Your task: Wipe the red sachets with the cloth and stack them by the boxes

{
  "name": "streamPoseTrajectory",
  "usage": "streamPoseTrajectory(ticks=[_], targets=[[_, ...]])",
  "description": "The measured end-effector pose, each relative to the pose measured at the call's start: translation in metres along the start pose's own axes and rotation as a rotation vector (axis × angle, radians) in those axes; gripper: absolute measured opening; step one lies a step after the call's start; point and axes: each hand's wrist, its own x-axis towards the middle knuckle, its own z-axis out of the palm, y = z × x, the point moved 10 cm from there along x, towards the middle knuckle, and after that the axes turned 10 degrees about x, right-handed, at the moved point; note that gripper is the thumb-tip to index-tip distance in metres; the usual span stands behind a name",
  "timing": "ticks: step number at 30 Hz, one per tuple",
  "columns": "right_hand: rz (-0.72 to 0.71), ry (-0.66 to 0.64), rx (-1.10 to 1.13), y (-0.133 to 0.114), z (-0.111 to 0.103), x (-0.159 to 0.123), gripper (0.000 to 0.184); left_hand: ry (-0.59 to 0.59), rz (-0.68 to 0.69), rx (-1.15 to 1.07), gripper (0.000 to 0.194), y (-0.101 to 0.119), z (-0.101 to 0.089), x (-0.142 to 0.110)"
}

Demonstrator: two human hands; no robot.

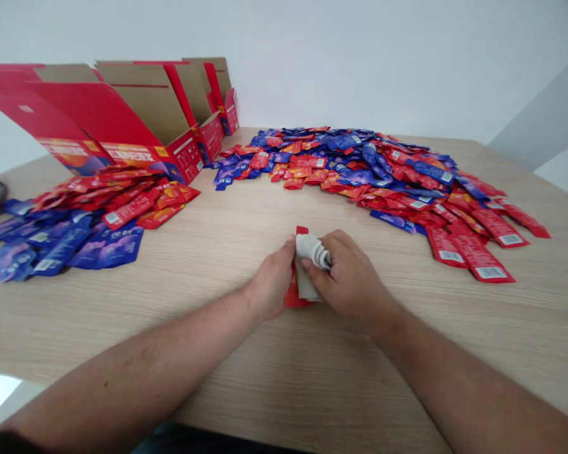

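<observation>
Surface: light wood-grain desk (227,372), red-and-blue sachets (360,170) heaped upper right, red cartons (137,120) upper left.
Labels: barcodes (495,272) on sachets; other print too small to read.
Fingers: left hand (272,280) and right hand (348,277) clenched on a rolled white-and-red packet (310,247), lower middle.

white wall (360,63) | pale wood-grain table (284,378) | light-grey floor (9,403)

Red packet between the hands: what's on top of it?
A rolled off-white piece lies on the red packet; the left hand and right hand hide the rest.
</observation>
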Motion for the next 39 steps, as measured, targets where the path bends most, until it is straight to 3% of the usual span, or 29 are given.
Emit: streamPoseTrajectory(ticks=[4,9,14,18,19,23,25,28,35,37,39], targets=[[-0.09,-0.238,0.016,-0.019,0.032,-0.008,0.013,-0.013,0.019,-0.098,0.057,0.006,-0.003,-0.003],[-0.027,0.039,-0.065,-0.005,0.003,0.004,0.012,-0.086,-0.008,-0.119,0.057,0.006,0.007,-0.009],[-0.133,-0.202,-0.019,-0.023,0.029,-0.005,0.008,-0.138,-0.09,-0.15,0.066,0.0,0.01,-0.012],[-0.06,-0.001,-0.08,-0.013,0.008,-0.002,0.012,-0.078,-0.07,-0.143,0.054,0.002,0.005,-0.009],[-0.06,-0.003,-0.081,-0.012,0.008,-0.002,0.012,-0.076,-0.07,-0.141,0.051,0.002,0.004,-0.008],[-0.148,-0.335,-0.02,-0.028,0.041,-0.014,0.008,-0.124,-0.086,-0.141,0.052,0.005,0.0,-0.003],[-0.145,-0.419,-0.003,-0.03,0.05,-0.021,0.006,-0.126,-0.075,-0.153,0.054,0.01,-0.005,-0.001],[-0.091,-0.33,-0.003,-0.022,0.043,-0.017,0.011,-0.118,-0.042,-0.173,0.059,0.016,-0.005,-0.003],[-0.008,0.132,-0.056,0.002,-0.007,0.002,0.014,-0.106,-0.082,-0.048,0.049,-0.008,0.014,-0.01],[0.0,0.151,-0.053,-0.001,-0.009,0.001,0.014,-0.053,-0.068,-0.026,0.048,-0.009,0.008,-0.008],[-0.03,0.032,-0.036,-0.011,0.004,-0.001,0.012,-0.031,-0.05,-0.074,0.049,-0.005,0.001,-0.007]])
